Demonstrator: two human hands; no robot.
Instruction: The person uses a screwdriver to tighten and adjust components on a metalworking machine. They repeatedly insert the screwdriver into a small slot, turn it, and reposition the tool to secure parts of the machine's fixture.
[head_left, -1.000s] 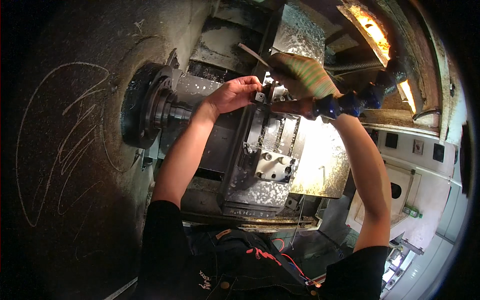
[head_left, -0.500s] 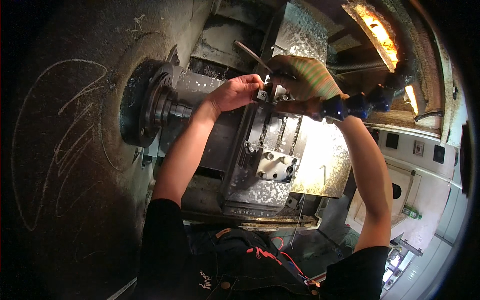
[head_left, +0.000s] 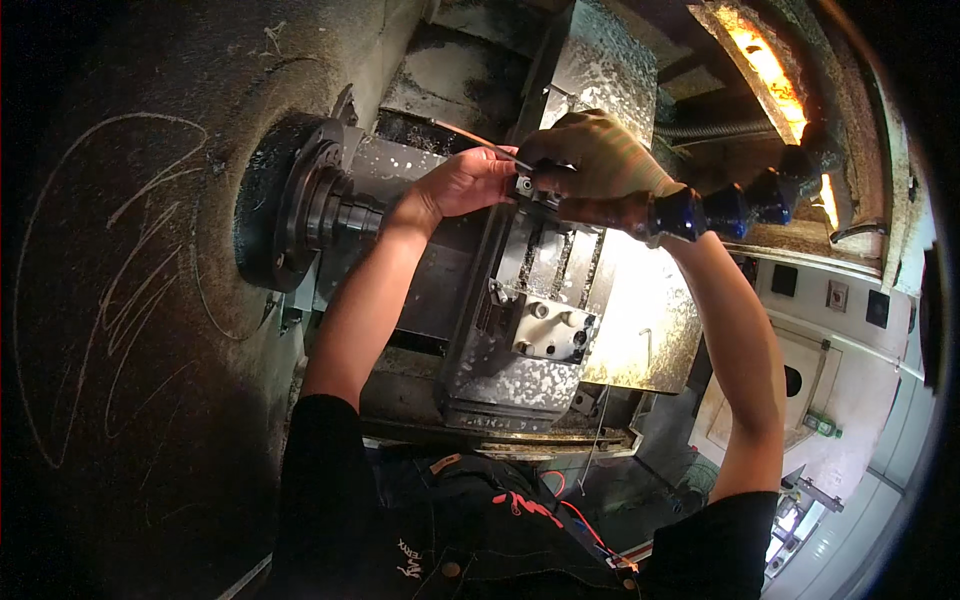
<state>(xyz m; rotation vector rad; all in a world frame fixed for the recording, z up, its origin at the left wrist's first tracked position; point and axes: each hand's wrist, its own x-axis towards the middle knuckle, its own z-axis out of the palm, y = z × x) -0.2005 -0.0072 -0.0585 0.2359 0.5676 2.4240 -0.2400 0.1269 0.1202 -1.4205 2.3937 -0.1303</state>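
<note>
The right hand point(head_left: 592, 155) grips a slim, coppery rod point(head_left: 467, 136) aimed at ten o'clock, the left hand point(head_left: 466, 183), grip unclear, beside it.

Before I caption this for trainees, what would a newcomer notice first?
The glowing yellow light at upper right probably strikes first. Near the centre, the left hand and right hand are close together at a small metal block. A blue-jointed hose reaches in from the right.

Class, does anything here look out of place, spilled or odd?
The right hand looks gloved while the left hand is bare: an odd mismatch. Pale flecks, perhaps chips, dot the metal slide below them in view.
</note>
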